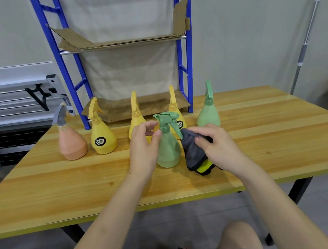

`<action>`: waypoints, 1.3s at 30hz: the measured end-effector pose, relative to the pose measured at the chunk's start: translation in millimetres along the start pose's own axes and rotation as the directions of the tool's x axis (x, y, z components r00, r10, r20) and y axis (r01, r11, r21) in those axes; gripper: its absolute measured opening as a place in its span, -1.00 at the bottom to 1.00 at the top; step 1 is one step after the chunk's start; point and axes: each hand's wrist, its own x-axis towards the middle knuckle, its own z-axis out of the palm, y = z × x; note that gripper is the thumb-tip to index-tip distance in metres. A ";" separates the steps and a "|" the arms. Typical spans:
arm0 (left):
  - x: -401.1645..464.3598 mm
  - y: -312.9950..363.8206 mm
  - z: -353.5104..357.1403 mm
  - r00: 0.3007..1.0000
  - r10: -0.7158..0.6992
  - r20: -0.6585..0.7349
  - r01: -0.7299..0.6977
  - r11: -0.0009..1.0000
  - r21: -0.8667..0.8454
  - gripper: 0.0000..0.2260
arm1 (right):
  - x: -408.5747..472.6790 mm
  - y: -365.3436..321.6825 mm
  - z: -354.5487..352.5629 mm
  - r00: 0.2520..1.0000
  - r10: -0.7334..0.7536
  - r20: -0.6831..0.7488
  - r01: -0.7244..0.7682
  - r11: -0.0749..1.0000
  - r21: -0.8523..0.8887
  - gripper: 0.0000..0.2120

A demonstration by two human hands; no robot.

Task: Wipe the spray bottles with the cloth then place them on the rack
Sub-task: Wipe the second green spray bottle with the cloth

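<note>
Near the desk's [262, 110] front edge, the pale green plastic spray bottle [167, 149] w/ a darker green trigger head stands upright, left hand [143, 148] pinching its neck betw. thumb & fingers, right hand [216, 146] clutching the bunched grey cloth w/ a yellow-green patch [194, 153] against the bottle's right side. Best bet imo: keep the neck steady, turn the bottle so the cloth reaches all round incl. trigger, then lift to the blue metal rack [185, 58]. Left hand hides most of one yellow bottle [137, 117]; can't tell how clean the bottle is, & rack top is cut off.
</note>
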 end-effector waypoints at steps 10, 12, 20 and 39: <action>5.3 36.1 -8.4 0.980 0.198 0.022 -0.198 0.980 0.027 -0.80 | -7.5 -14.0 28.5 0.993 -0.120 0.001 0.119 0.991 0.060 -0.62; 5.9 34.4 -12.1 0.984 0.176 0.025 -0.176 0.984 0.010 -0.83 | -7.2 -15.5 29.4 0.992 -0.128 0.020 0.126 0.989 0.073 -0.63; 17.1 29.8 -30.0 1.000 0.002 0.004 -0.002 0.983 -0.183 -0.85 | -2.8 -22.6 37.4 0.900 -0.238 -0.366 0.151 0.956 -0.251 -0.71; 32.1 21.4 -28.6 0.997 0.081 -0.009 -0.080 0.995 0.063 -0.80 | 4.9 -20.2 93.3 0.900 -0.327 -0.288 0.172 0.874 -0.454 -0.71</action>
